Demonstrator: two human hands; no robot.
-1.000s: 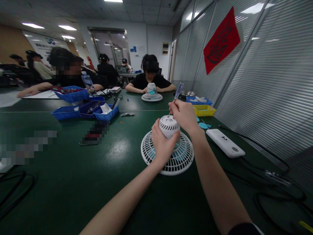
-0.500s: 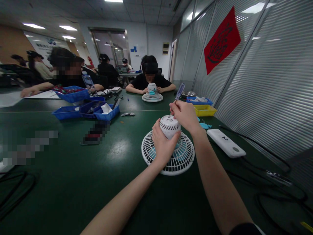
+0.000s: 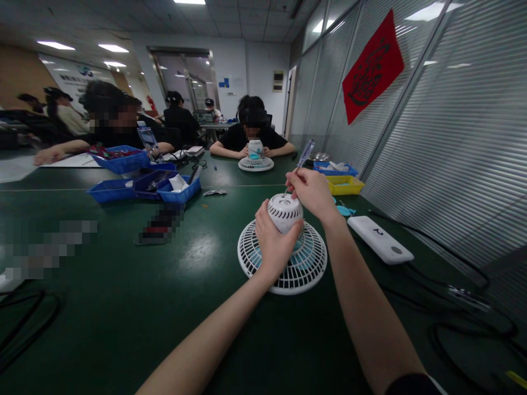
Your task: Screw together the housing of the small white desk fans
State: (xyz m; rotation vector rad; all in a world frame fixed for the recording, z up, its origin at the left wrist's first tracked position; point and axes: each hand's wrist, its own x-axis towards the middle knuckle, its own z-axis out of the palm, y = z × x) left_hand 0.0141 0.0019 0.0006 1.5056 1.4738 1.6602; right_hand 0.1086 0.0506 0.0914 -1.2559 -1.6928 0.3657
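A small white fan lies face down on the green table, its round grille [image 3: 284, 274] flat and its white motor housing [image 3: 285, 211] pointing up. My left hand [image 3: 272, 241] is wrapped round the near side of the housing. My right hand [image 3: 312, 192] pinches a screwdriver [image 3: 304, 155] with a clear bluish handle, tilted up and to the right, its tip on the top of the housing.
A white power pack [image 3: 379, 240] and black cables [image 3: 461, 296] lie to the right. Teal parts [image 3: 343, 210] and yellow and blue trays [image 3: 345, 185] sit behind the fan. Blue bins [image 3: 144, 184] stand at the left. A person opposite holds another fan [image 3: 256, 159].
The screwdriver handle has tilted a little more to the right and my right hand has shifted slightly. My left hand stays on the housing.
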